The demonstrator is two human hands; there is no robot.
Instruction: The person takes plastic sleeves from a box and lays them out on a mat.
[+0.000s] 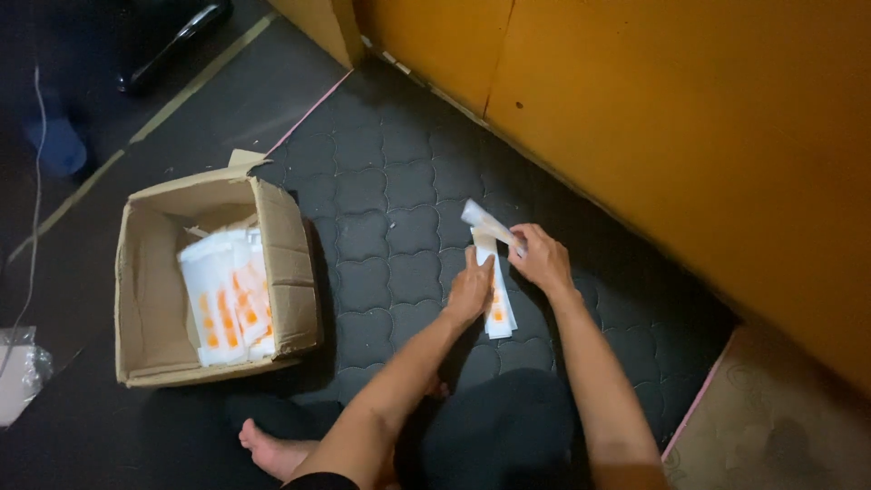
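A: Where are the packets?

B: A small stack point(498, 313) lies on the dark quilted mat point(390, 209), right of the box point(150, 299). The left hand point(471, 292) presses flat on it, fingers stretched out, gripping nothing.

A: And the right hand point(543, 259)?

B: Just beyond the stack, fingers closed on one packet point(485, 220), which sticks out far-left from the fingertips.

A: The box?

B: Open, with more packets point(227, 295) inside.
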